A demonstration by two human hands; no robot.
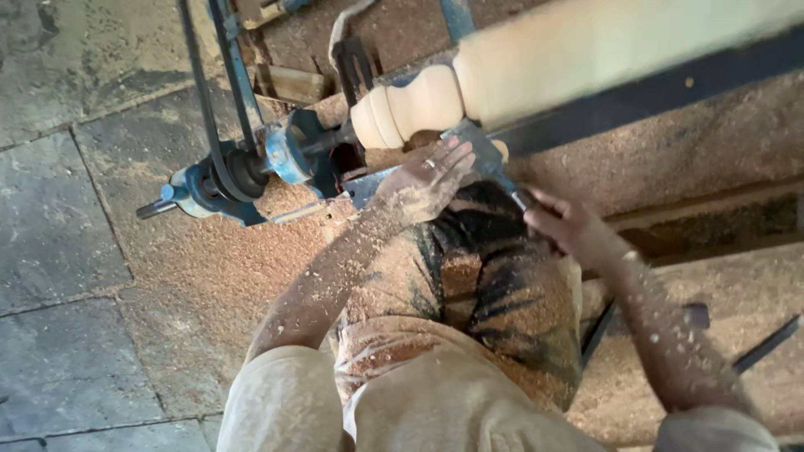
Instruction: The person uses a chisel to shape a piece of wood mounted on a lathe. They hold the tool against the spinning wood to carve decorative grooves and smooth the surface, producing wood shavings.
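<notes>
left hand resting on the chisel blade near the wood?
Yes, the left hand lies on the chisel blade right beside the turned wood.

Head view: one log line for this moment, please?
left hand: steadies flat metal chisel | right hand: grips handle | pale turned wooden spindle: on lathe

Counted: one turned wooden spindle [502, 75]; one chisel [486, 155] beneath the spindle; two hands, left [423, 180], right [565, 226]; one drive belt [201, 100].

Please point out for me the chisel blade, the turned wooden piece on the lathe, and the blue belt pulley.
chisel [479, 151], head view, on the flat metal blade.
turned wooden piece [419, 105], head view, on the rounded bead.
blue pulley [289, 153], head view, on its blue rim.
</notes>
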